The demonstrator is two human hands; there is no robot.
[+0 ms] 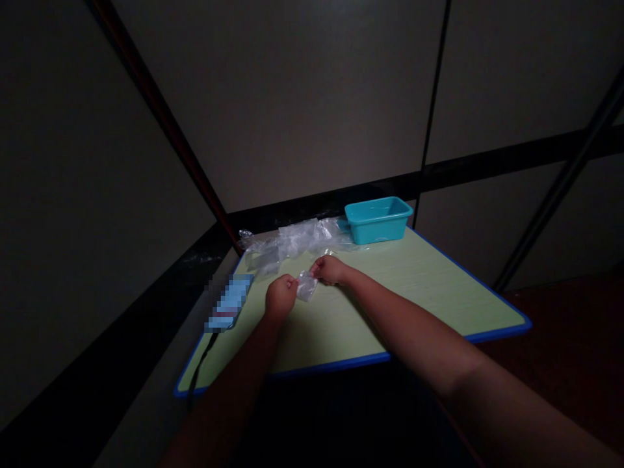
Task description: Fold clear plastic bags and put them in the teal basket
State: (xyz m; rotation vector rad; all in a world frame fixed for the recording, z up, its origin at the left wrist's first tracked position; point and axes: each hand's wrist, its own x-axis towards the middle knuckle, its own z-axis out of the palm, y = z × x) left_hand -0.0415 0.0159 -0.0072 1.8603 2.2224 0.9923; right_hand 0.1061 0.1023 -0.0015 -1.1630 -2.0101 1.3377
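Between my two hands is a small clear plastic bag (pixel 306 286), held just above the table. My left hand (pixel 281 296) pinches its left edge between thumb and finger. On the upper right side, the fingers of my right hand (pixel 329 269) are closed on the same bag. Whether anything is inside the bag is too small to tell. Beyond my hands, a loose heap of clear plastic bags (pixel 297 242) lies along the back of the table.
The light green table (pixel 419 286) has a blue edge. A turquoise plastic basket (pixel 379 229) stands at the back right. At the left edge lies a blurred-out phone-like device (pixel 231 304) with a dark cable (pixel 201 364). Dark panelled walls stand behind and to the left.
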